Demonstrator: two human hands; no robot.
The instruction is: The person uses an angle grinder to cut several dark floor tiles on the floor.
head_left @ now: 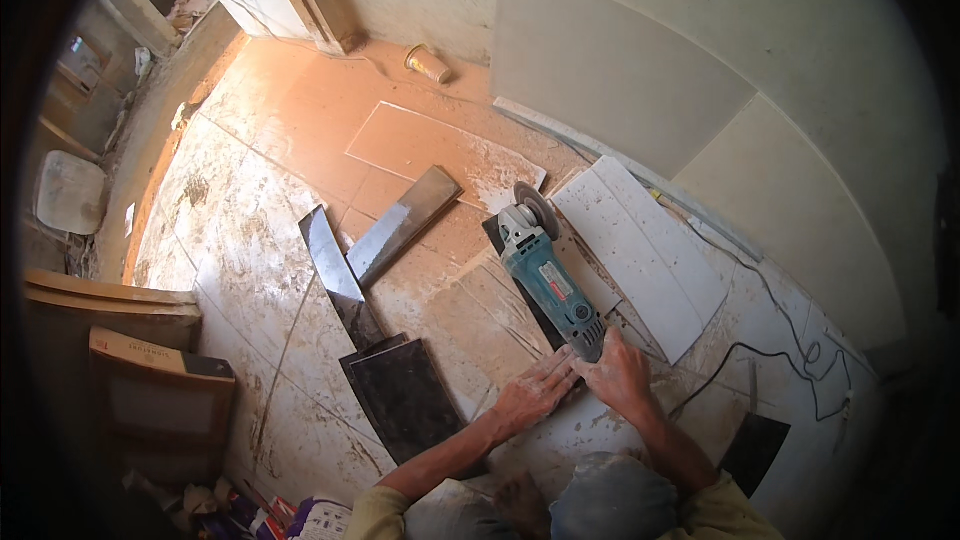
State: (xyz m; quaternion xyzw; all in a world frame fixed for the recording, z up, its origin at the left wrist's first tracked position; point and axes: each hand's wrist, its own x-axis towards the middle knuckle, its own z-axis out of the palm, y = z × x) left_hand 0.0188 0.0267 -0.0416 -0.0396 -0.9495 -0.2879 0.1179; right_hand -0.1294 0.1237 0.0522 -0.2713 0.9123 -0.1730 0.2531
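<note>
A teal angle grinder [553,280] with a grey head lies lengthwise in front of me, its disc [537,208] at the far end. My right hand [612,372] is closed round the grinder's rear end. Close beside it, my left hand [538,392] lies low with fingers stretched out toward the right hand. The fingertips reach the near end of a narrow black strip [541,317] that runs partly under the grinder. What the left palm rests on is hidden.
Dark tile pieces [405,395] and two glossy strips [405,227] lie to the left. White panels [640,255] lie to the right, near a black cord [735,348]. A cup [428,64] lies by the wall; a cardboard box [160,390] stands at left. Reddish dust covers the far floor.
</note>
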